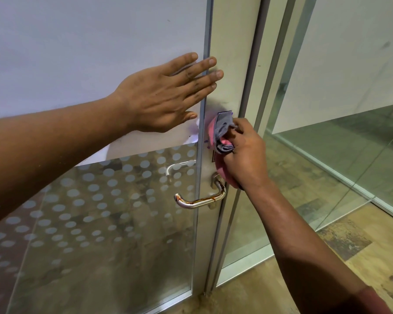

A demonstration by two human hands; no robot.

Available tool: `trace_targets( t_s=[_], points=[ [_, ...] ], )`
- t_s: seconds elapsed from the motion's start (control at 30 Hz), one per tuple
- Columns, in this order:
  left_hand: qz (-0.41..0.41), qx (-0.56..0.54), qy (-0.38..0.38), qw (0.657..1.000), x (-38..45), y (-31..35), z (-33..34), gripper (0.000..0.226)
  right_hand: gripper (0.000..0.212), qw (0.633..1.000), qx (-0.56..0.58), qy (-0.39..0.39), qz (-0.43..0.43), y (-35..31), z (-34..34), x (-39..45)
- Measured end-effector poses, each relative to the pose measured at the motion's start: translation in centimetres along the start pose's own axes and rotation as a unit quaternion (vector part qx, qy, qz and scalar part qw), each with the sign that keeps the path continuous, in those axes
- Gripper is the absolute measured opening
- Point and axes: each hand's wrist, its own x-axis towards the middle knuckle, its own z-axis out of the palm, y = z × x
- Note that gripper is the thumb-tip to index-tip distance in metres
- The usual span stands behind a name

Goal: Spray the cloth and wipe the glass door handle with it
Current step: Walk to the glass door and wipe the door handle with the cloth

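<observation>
I've got the left hand flat against the door, fingers straight and spread wide, tips reaching over the metal frame. My read is that it's there to brace the door so it doesn't swing while the other hand rubs.

The right hand has its fingers curled tight around the cloth, bunched into a wad and pressed against the frame just above the door handle. Bunching it gives a firm pad to push with, I'd say. The cloth is soft and folded, pink on one face and grey on the other, with a fuzzy, microfibre look.

The handle sits low and just left of that hand, not yet touched by the cloth as far as I can tell. It's a smooth, shiny lever of bent tube, curving out from a round base and running left, and it carries reddish-brown streaks along its top, so that's the dirt I judge the wipe is meant for. A second lever shows through the glass on the far side.

The glass is clear low down with rows of frosted dots, fully frosted higher up. No spray bottle is in sight.

Beyond, on the right, a glass partition and a mottled brown floor.
</observation>
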Motion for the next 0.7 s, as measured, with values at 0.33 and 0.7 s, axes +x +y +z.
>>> trace_targets(
  t_s=[0.33,0.7],
  points=[
    [-0.001,-0.006,0.007,1.000,0.0,0.0,0.0,0.071,0.022,0.997,-0.007,-0.029,-0.065,1.5,2.9,-1.7],
    [-0.003,0.000,0.000,1.000,0.0,0.0,0.0,0.072,0.018,0.999,0.007,0.006,-0.049,1.4,-0.9,-0.3]
  ],
)
